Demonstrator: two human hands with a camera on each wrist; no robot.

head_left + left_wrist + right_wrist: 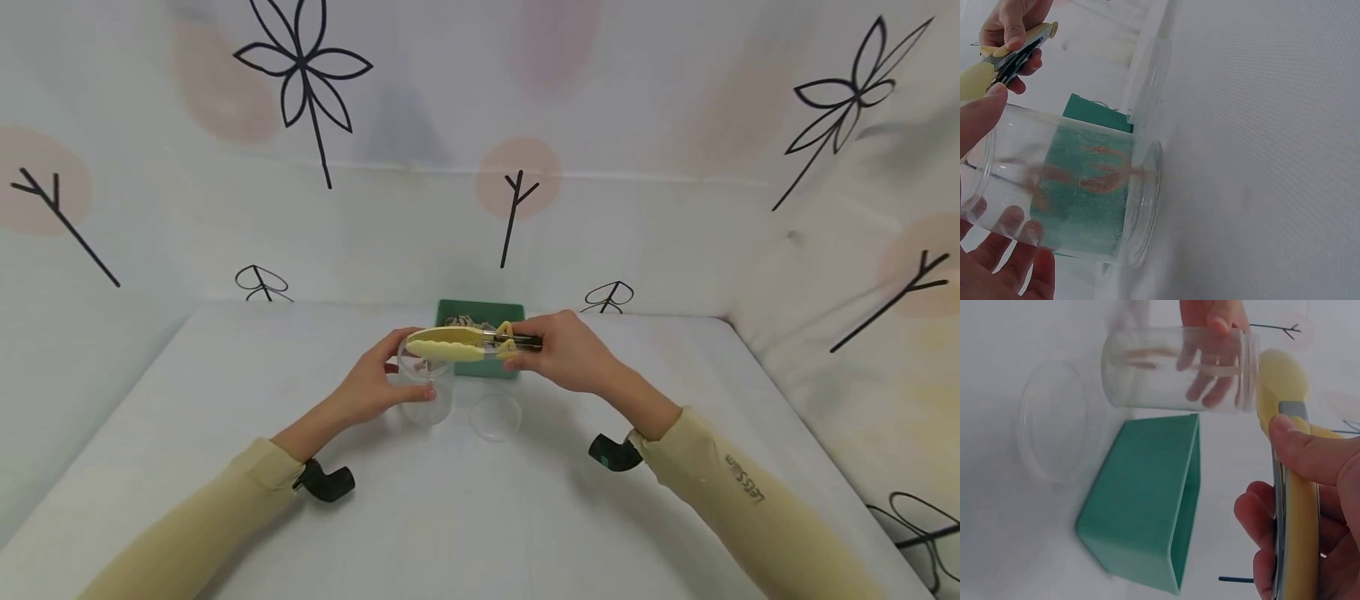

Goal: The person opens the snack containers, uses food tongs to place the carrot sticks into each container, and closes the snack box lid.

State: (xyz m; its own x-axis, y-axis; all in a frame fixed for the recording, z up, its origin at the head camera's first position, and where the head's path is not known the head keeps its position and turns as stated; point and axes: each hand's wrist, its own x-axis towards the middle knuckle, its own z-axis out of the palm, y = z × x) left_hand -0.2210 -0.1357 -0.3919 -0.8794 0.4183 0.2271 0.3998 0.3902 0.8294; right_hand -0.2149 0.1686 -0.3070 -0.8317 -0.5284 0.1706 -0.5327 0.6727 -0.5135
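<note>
One green bin [1141, 472] is standing behind one lid [496, 417]. My left fingers [1040, 275] are gripping one jar [1154, 372], right fingers [1256, 517] tongs [450, 351].

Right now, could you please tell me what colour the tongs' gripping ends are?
The tongs' gripping ends are pale yellow, clearest in the head view.

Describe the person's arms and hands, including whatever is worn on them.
The left hand and right hand are gloveless. The left sleeve and right sleeve are plain pale yellow-beige, ending short of the wrists. Small dark lettering, hard to read, marks the right sleeve. A black bent fitting sticks out near each cuff: left fitting, right fitting.
</note>
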